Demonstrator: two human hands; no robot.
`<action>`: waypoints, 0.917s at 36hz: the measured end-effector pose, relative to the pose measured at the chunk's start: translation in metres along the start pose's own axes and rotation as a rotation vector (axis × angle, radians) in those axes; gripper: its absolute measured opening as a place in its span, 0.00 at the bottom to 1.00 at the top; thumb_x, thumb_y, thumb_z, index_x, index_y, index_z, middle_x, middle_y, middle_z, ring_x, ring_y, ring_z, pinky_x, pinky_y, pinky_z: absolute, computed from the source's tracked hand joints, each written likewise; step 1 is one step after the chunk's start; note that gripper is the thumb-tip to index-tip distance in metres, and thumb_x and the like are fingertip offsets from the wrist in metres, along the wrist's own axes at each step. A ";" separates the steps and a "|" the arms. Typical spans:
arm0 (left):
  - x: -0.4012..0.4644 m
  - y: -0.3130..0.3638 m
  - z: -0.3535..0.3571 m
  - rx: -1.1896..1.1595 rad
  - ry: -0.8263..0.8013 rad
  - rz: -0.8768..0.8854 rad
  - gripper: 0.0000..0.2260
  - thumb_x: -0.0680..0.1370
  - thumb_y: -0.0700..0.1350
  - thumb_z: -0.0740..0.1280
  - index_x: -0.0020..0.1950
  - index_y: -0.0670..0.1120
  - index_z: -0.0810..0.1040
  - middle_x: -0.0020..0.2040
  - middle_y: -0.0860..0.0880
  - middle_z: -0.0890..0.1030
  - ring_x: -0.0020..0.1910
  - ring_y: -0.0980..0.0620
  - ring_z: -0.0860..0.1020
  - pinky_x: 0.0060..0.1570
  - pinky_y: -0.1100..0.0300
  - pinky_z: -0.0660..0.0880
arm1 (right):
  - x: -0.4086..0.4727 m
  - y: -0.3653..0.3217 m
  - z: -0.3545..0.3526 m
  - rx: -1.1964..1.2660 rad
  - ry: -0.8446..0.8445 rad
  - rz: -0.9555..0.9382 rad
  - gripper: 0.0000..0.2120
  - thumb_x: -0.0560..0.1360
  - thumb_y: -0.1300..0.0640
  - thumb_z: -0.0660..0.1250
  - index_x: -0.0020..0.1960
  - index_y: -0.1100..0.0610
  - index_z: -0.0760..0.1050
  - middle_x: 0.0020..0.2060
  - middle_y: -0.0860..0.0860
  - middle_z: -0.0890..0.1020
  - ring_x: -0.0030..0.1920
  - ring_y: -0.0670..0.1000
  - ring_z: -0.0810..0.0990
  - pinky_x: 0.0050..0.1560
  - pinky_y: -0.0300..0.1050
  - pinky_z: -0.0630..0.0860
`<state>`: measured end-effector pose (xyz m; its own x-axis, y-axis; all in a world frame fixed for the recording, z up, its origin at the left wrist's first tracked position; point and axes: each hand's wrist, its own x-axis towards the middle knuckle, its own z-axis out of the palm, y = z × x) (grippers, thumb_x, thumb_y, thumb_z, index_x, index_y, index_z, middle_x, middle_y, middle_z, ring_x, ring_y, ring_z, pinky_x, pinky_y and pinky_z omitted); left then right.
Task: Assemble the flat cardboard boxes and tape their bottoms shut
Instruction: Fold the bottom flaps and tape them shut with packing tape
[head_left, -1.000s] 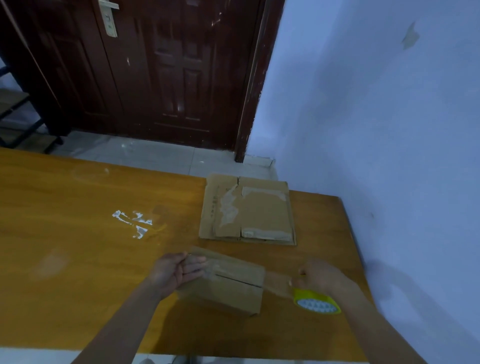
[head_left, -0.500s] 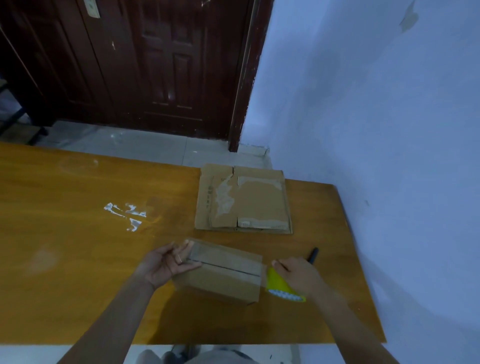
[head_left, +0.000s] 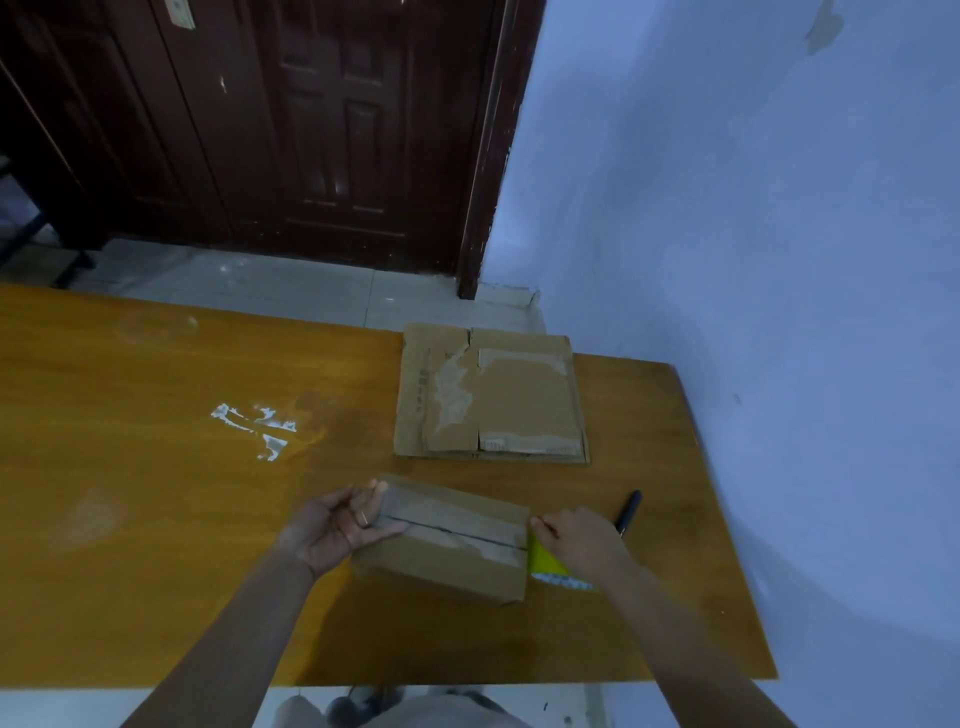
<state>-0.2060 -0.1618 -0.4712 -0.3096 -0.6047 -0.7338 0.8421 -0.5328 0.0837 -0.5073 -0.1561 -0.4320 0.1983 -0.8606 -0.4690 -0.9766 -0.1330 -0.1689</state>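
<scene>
An assembled cardboard box (head_left: 447, 540) lies on the wooden table (head_left: 156, 519) with its flap seam facing up and clear tape running along it. My left hand (head_left: 337, 525) holds the box's left end, fingers curled over the top edge. My right hand (head_left: 576, 540) grips a yellow tape roll (head_left: 548, 564) pressed against the box's right end. A stack of flat cardboard boxes (head_left: 493, 400), marked with old tape scraps, lies at the table's far edge behind the box.
A black pen or knife (head_left: 628, 512) lies just right of my right hand. White tape residue (head_left: 254, 423) sticks to the table at centre left. A blue wall (head_left: 779, 260) borders the table's right side; a dark door (head_left: 311, 130) stands beyond.
My right hand brought the tape roll in from a stretched-out position to the box's right end. The black pen came into view. My left hand stayed on the box's left end.
</scene>
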 end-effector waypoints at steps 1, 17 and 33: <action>0.000 0.000 0.000 0.010 0.003 0.004 0.14 0.83 0.44 0.51 0.47 0.37 0.71 0.36 0.41 0.83 0.33 0.42 0.83 0.33 0.26 0.68 | 0.001 -0.002 0.000 -0.025 -0.010 0.006 0.23 0.83 0.49 0.49 0.30 0.53 0.60 0.24 0.48 0.64 0.23 0.46 0.62 0.24 0.40 0.58; -0.028 0.015 0.004 0.794 0.090 0.489 0.18 0.84 0.43 0.53 0.35 0.39 0.68 0.39 0.41 0.84 0.41 0.46 0.84 0.44 0.45 0.78 | 0.007 -0.014 0.008 -0.071 -0.044 0.105 0.22 0.83 0.48 0.50 0.31 0.51 0.61 0.27 0.48 0.68 0.26 0.46 0.65 0.25 0.40 0.61; -0.029 0.025 0.000 1.134 0.198 0.706 0.08 0.82 0.40 0.58 0.46 0.38 0.69 0.37 0.42 0.75 0.30 0.45 0.75 0.33 0.50 0.77 | 0.003 -0.022 0.002 -0.012 -0.067 0.156 0.21 0.83 0.52 0.50 0.31 0.51 0.60 0.27 0.48 0.67 0.27 0.48 0.67 0.27 0.40 0.63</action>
<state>-0.1760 -0.1577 -0.4478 0.1840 -0.9069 -0.3790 -0.0621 -0.3956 0.9163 -0.4847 -0.1548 -0.4317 0.0493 -0.8365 -0.5458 -0.9968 -0.0068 -0.0796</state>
